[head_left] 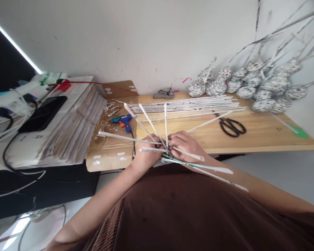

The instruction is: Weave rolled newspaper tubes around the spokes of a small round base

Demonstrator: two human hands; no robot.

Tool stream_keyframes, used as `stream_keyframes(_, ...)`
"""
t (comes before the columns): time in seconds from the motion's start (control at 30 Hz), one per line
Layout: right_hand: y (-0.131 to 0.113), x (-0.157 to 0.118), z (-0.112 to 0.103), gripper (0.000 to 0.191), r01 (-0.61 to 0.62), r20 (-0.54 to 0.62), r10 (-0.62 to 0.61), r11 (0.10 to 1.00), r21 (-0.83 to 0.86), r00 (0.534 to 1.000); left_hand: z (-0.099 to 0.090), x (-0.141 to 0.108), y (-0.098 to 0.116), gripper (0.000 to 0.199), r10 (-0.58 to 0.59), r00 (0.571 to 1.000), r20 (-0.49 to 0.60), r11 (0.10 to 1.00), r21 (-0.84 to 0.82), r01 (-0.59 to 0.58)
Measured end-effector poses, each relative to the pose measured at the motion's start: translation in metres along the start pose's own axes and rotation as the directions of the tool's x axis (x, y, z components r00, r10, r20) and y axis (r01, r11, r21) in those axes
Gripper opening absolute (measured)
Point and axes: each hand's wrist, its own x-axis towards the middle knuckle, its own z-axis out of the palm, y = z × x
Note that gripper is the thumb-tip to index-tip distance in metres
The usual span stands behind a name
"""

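Both left hand (148, 151) and right hand (186, 144) grasp the rods (166, 120) where they cross, near the bench's (267, 136) front edge, probably so that nothing slips (the rods spread like a fan). Scissors (224, 119) lie toward the right edge, perhaps to leave room.

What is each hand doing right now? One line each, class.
Left hand: closed, holding the splayed rolled-paper sticks where they meet.
Right hand: closed on the same sticks; exact grip partly hidden.

Slim whitish paper sticks (166, 122) splay outward from one centre between left hand (147, 153) and right hand (186, 143).
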Motion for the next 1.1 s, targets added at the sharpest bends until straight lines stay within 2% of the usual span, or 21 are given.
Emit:
stream_keyframes(0.1, -0.004, 0.0, -0.005, 0.008, 0.038, 0.032, -0.033, 0.987, -0.154, 0.999, 0.002, -0.004, 0.0, 0.012, 0.029, 0.999, -0.032, 0.999, -0.02, -0.029)
stream_keyframes(0.2, -0.011, 0.001, -0.012, 0.011, 0.017, 0.124, 0.016, 0.967, -0.254, 0.992, 0.005, -0.007, -0.001, 0.016, 0.034, 0.997, -0.069, 0.999, 0.015, -0.033)
stream_keyframes(0.33, -0.017, 0.005, -0.019, 0.019, -0.074, 0.168, 0.13, 0.95, -0.304, 0.977, 0.008, -0.009, -0.002, 0.017, 0.062, 0.995, -0.081, 0.998, 0.018, -0.06)
stream_keyframes(0.43, -0.016, 0.007, -0.02, 0.019, -0.054, 0.165, 0.109, 0.949, -0.309, 0.98, 0.01, -0.008, -0.002, 0.012, 0.067, 0.993, -0.097, 0.998, 0.027, -0.065)
stream_keyframes(0.57, -0.015, 0.008, -0.019, 0.023, 0.013, 0.103, 0.016, 0.96, -0.28, 0.995, 0.009, -0.007, -0.002, 0.009, 0.019, 0.993, -0.116, 1.0, 0.014, -0.017)
stream_keyframes(0.7, -0.013, 0.009, -0.016, 0.017, 0.066, 0.055, -0.058, 0.988, -0.139, 0.997, 0.008, -0.007, 0.0, 0.012, 0.014, 0.993, -0.12, 0.995, -0.098, -0.026)
stream_keyframes(0.83, -0.01, 0.006, -0.011, 0.015, 0.109, -0.072, -0.119, 0.985, -0.13, 0.99, 0.008, -0.008, 0.003, 0.012, -0.013, 0.991, -0.137, 0.985, -0.174, -0.011)
stream_keyframes(0.97, -0.012, -0.001, -0.004, 0.014, 0.009, -0.198, -0.055, 0.974, -0.228, 0.979, 0.01, -0.008, 0.003, 0.012, -0.039, 0.984, -0.172, 0.981, -0.195, 0.005)
stream_keyframes(1.03, -0.013, -0.003, -0.001, 0.015, -0.068, -0.242, 0.012, 0.972, -0.226, 0.97, 0.011, -0.008, 0.003, 0.01, -0.062, 0.981, -0.183, 0.978, -0.208, 0.023)
stream_keyframes(1.1, -0.014, -0.003, 0.001, 0.015, -0.089, -0.287, 0.031, 0.978, -0.191, 0.958, 0.013, -0.008, 0.002, 0.008, -0.086, 0.978, -0.19, 0.972, -0.232, 0.04)
